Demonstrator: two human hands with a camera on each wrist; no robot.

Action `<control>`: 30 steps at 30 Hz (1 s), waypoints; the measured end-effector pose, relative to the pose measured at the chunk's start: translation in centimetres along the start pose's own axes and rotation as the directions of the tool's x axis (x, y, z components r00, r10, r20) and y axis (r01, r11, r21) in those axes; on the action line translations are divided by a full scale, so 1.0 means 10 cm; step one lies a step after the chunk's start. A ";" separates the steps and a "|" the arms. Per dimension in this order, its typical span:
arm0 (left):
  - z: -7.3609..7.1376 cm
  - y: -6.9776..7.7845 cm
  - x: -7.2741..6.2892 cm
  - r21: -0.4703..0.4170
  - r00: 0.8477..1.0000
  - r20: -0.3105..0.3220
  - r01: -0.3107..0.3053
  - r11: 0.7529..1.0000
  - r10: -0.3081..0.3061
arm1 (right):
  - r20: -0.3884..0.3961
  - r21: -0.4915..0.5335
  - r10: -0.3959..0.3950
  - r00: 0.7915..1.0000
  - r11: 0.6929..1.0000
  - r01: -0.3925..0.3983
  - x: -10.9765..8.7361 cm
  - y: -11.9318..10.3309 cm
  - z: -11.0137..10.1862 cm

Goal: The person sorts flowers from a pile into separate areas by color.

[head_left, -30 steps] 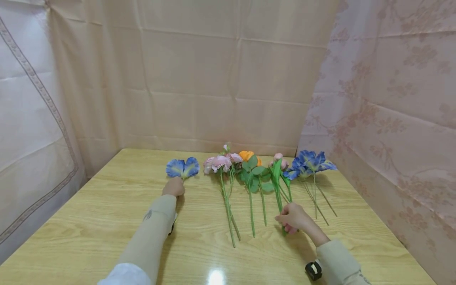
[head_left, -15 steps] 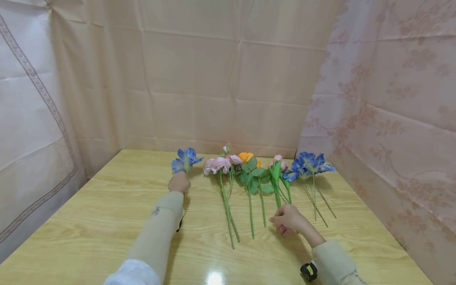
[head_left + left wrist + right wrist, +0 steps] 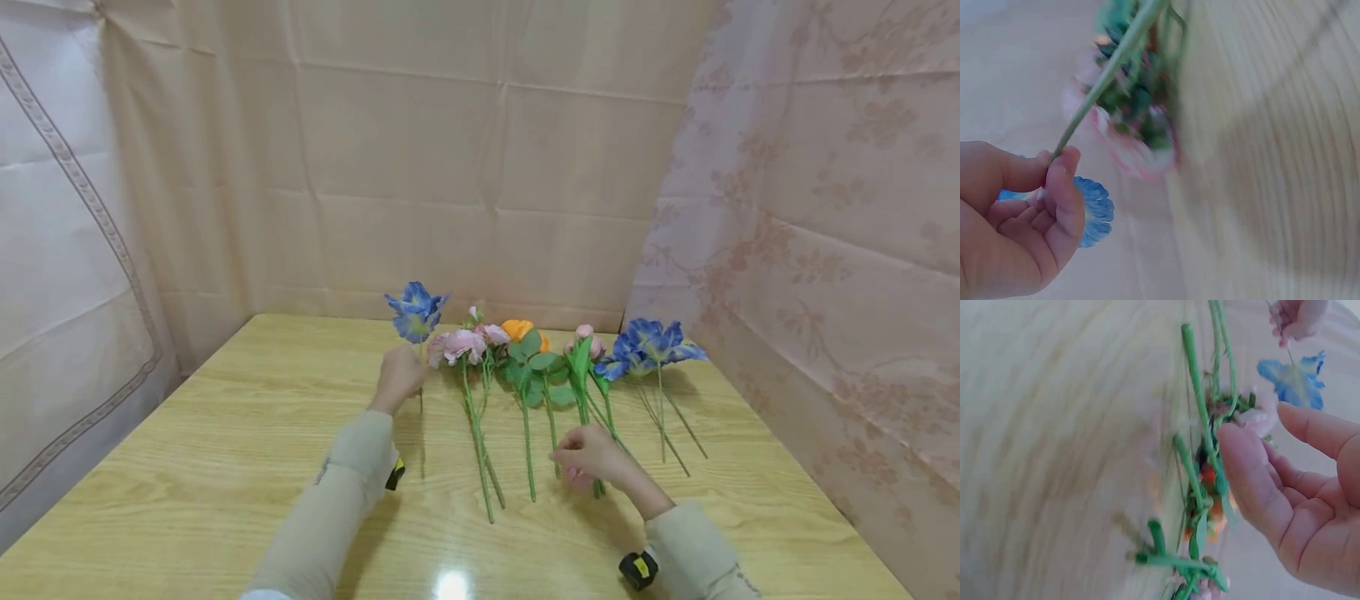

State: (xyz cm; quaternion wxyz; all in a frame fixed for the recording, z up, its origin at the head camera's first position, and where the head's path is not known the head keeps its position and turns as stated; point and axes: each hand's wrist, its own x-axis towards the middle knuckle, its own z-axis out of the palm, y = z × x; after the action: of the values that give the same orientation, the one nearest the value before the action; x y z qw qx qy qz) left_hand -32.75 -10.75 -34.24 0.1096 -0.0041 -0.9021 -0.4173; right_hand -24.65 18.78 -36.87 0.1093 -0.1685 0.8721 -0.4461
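Note:
My left hand (image 3: 399, 377) pinches the stem of a blue iris (image 3: 417, 310) just under its bloom, holding it upright above the table. In the left wrist view the thumb and fingertips close on the green stem (image 3: 1107, 74), and the blue petals (image 3: 1095, 212) show behind the fingers. My right hand (image 3: 596, 457) hovers over the lower stems of the pink flowers with green leaves (image 3: 581, 367). Seen in the right wrist view, thumb and index finger of the right hand (image 3: 1300, 494) stand apart with nothing between them.
Pale pink flowers (image 3: 465, 343), orange flowers (image 3: 519, 329) with broad leaves and more blue irises (image 3: 651, 346) lie in a row on the wooden table (image 3: 225, 467), stems toward me. A beige curtain (image 3: 405, 167) hangs behind.
The left hand has lifted the blue iris off the table and brought it rightward, bloom turned upright. My right hand has shifted slightly left and up from the pink flowers' stem ends.

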 end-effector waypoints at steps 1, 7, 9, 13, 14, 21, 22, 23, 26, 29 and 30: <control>0.02 0.03 -0.02 -0.030 1.000 0.007 -0.006 1.000 0.006 | -0.004 0.017 -0.012 1.000 1.000 0.012 0.00 -0.01 0.01; 0.10 0.30 -0.15 -0.226 0.992 0.104 -0.040 0.973 0.065 | -0.069 0.161 -0.061 0.996 0.984 0.072 0.03 -0.10 0.11; 0.12 0.39 -0.21 -0.287 0.982 0.163 -0.047 0.957 0.097 | -0.077 0.207 -0.089 0.993 0.973 0.103 0.03 -0.13 0.14; 0.16 0.55 -0.36 -0.375 0.950 0.272 -0.040 0.926 0.151 | -0.076 0.265 -0.124 0.989 0.954 0.140 0.03 -0.22 0.21; 0.18 0.59 -0.39 -0.385 0.943 0.289 -0.042 0.922 0.163 | -0.074 0.278 -0.128 0.989 0.950 0.144 0.03 -0.24 0.23; 0.29 0.75 -0.58 -0.435 0.908 0.344 -0.070 0.898 0.238 | -0.053 0.320 -0.184 0.981 0.928 0.191 -0.02 -0.34 0.32; 0.31 0.76 -0.59 -0.441 0.904 0.350 -0.071 0.895 0.244 | -0.060 0.322 -0.193 0.979 0.925 0.202 -0.03 -0.35 0.32; 0.32 0.77 -0.61 -0.444 0.902 0.358 -0.064 0.894 0.243 | -0.068 0.325 -0.199 0.978 0.922 0.210 -0.03 -0.36 0.33; 0.36 0.78 -0.64 -0.456 0.893 0.374 -0.057 0.888 0.250 | -0.085 0.331 -0.210 0.974 0.916 0.226 -0.04 -0.36 0.33; 0.38 0.80 -0.68 -0.466 0.888 0.380 -0.059 0.883 0.260 | -0.085 0.342 -0.210 0.974 0.912 0.227 -0.05 -0.36 0.32; 0.39 0.81 -0.69 -0.470 0.886 0.379 -0.064 0.880 0.267 | -0.083 0.343 -0.208 0.975 0.912 0.224 -0.05 -0.36 0.32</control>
State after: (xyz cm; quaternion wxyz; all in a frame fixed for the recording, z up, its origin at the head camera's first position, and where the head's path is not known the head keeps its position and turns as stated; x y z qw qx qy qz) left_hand -26.00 -1.98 -32.00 -0.0610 -0.2007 -0.7800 -0.5896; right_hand -22.40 14.62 -35.79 0.0680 -0.2314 0.7571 -0.6072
